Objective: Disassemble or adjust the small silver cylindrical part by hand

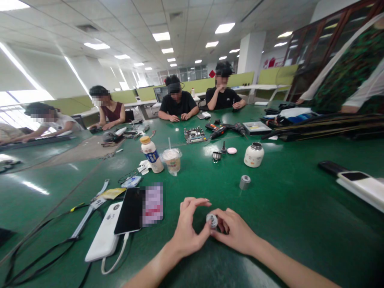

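Close in front of me, my right hand (237, 232) pinches a small round grey part (211, 220) between thumb and fingers. The part's face, with a dark middle, is turned towards me; its exact kind cannot be made out. My left hand (190, 228) is beside it, index finger stretched over the top and thumb tip near or touching its lower left edge. The left fingers are apart. Beyond my hands a short grey metal cylinder (245, 183) stands upright on the green table (279, 192).
Further back are a white flask (254, 156), pink oval (232, 151), dark metal fitting (216, 156), lidded cup (172, 162), bottle (152, 155), circuit board (195, 135) and power drill (218, 132). Left: phone (129, 210), cabled power bank (105, 234), black straps (45, 256). Several people sit around.
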A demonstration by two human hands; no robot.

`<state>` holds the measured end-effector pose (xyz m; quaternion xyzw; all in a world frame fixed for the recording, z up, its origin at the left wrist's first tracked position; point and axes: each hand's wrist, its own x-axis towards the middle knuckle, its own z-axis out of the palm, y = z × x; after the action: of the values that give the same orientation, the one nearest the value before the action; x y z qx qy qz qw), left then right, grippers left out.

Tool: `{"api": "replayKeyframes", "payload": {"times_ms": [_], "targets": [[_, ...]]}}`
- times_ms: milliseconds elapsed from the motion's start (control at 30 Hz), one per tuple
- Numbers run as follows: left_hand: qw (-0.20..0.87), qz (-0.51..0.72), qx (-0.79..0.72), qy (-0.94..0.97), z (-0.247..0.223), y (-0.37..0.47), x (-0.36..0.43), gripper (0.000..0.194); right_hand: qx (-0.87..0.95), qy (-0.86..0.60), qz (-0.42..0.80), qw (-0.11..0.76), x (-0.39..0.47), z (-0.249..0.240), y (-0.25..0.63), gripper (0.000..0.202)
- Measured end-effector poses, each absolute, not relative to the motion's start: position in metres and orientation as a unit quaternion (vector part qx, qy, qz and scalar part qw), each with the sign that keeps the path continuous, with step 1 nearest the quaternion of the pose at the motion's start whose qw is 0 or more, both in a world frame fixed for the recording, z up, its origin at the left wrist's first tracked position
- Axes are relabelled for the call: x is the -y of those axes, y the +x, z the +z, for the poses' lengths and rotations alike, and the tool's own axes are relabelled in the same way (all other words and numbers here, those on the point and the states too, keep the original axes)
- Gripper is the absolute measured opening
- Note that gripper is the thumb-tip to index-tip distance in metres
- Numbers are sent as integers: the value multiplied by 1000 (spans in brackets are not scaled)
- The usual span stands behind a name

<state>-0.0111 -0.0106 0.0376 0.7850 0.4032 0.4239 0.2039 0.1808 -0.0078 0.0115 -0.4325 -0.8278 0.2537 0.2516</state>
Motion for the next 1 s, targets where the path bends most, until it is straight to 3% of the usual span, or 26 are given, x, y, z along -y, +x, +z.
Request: {"api": "replayKeyframes", "payload": {"times_ms": [400, 667, 900, 1000], "targets": [[199, 472, -466, 722, 30, -12, 2, 29, 824, -436, 263, 250, 8, 15, 181, 19], [187, 397, -523, 730, 8, -31, -28, 31, 821, -441, 267, 245, 10, 17, 180, 20], [156, 400, -539, 724, 2, -32, -28, 36, 821, -444, 266, 239, 10, 18, 181, 21], [150, 412, -540, 718, 4, -32, -28, 29, 822, -444, 267, 239, 10, 18, 181, 21]]}}
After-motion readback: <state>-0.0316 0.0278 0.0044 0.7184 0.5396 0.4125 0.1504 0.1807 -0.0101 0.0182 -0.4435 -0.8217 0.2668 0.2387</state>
